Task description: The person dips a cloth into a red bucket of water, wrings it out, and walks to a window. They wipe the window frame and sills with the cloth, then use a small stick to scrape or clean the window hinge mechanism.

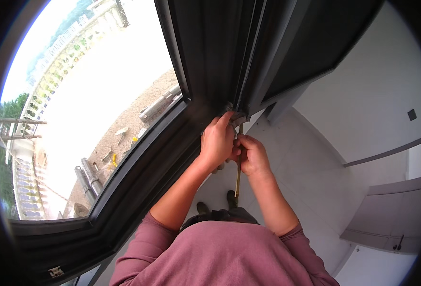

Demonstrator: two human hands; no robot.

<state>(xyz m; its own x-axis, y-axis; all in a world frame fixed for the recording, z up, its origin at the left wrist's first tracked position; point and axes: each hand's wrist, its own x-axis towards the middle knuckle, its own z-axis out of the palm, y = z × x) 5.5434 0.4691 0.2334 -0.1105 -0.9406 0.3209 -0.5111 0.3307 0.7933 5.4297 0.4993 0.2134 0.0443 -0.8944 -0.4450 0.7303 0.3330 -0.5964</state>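
Both hands are together at the lower corner of a black metal window frame. My left hand rests with fingers bent over a small bracket-like metal piece at the corner; whether it grips the piece is hidden. Just right of it, my right hand closes its thumb and fingers on a thin, long yellowish strip. The strip runs up past the fingers to the metal piece and hangs down towards my shoes. Parts of both hands' fingers are hidden behind one another.
A dark panel stands at upper right. Below lies a pale tiled floor, with a grey cabinet at lower right. Beyond the glass, metal tubes and scattered hardware lie on a rough ledge near a balustrade.
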